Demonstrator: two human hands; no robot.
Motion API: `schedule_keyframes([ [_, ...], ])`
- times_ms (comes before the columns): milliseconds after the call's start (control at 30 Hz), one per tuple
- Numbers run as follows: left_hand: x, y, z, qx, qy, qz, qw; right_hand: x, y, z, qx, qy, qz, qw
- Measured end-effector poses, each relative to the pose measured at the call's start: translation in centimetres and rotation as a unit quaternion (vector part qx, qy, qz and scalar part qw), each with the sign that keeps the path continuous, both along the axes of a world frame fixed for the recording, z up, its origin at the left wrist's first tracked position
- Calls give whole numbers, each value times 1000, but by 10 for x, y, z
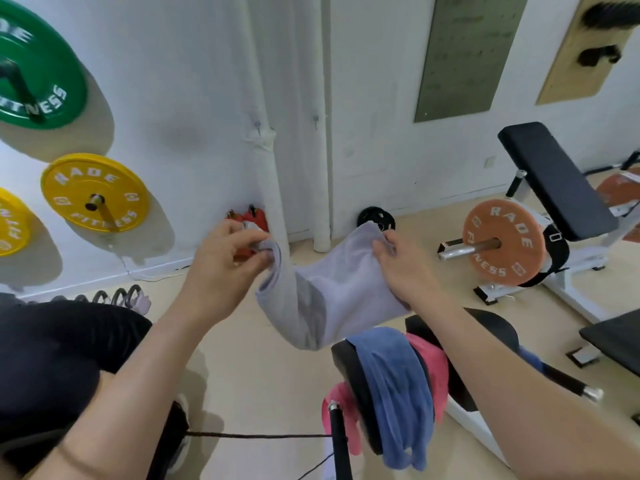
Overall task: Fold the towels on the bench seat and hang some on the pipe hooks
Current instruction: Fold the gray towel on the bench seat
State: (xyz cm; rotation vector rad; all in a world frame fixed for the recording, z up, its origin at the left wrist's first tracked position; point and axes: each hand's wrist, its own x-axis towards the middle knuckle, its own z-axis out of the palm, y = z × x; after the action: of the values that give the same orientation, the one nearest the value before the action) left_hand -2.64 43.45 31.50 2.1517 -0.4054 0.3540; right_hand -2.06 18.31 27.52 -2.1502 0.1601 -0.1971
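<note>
Arms [519, 382] reaching, L grip [225, 265] & R grip [405, 268] pinching grey towel [332, 292]; blue towel [394, 382], pink towel [434, 368] lying unfolded on desk [346, 362], hooks [258, 125] bare, so prob. just starting

Walls: white wall [180, 81], painted, plain as far as I can see.
Wall storage: at left I count a green plate [41, 64], a yellow plate [95, 192] and an edge-cut yellow plate [10, 221], the first two visibly on pegs.
Wall panels: a grey-green panel [467, 53]; right of it a wooden board [581, 53] with dark shapes I cannot identify.
Floor: pale beige floor [263, 375]; a small black plate [375, 218] stands at the wall base.
Equipment: white-framed machine [571, 271] at right, an orange plate [502, 242] on its bar, a black angled pad [554, 178] above.
Light: the pegged plates cast soft shadows down the wall.
</note>
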Motion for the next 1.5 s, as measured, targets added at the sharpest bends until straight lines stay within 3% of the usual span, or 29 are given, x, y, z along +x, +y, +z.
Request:
schedule_keyframes([
  [67,1,15,12,-37,-15,-10,999,-5,2,6,-20,-8,-25,999],
  [167,-1,21,18,2,-29,21,999,-8,-5,13,28,0,-46,999],
  [400,-27,-78,-18,97,56,-107,988,-46,-30,4,89,47,2,995],
  [567,-54,-144,-29,86,71,-170,979,-97,-72,-10,159,53,45,985],
  [733,-85,-200,-24,26,95,-171,980,-136,-116,0,201,26,61,977],
  [900,-112,-279,-23,-35,92,-156,983,-159,-192,-1,146,-41,57,987],
  [1067,-141,-373,-47,-54,99,-108,988,-190,-275,-11,170,-37,64,983],
  [1267,-168,-435,-59,26,161,-105,981,-218,-344,-27,129,77,75,986],
  [1367,-178,-435,-52,69,197,-121,970,-227,-356,-26,245,129,80,958],
  [1400,-182,-432,-48,81,200,-124,968,-230,-357,-24,267,139,106,948],
  [1500,-192,-414,-33,123,200,-126,964,-239,-347,-16,199,155,223,942],
])
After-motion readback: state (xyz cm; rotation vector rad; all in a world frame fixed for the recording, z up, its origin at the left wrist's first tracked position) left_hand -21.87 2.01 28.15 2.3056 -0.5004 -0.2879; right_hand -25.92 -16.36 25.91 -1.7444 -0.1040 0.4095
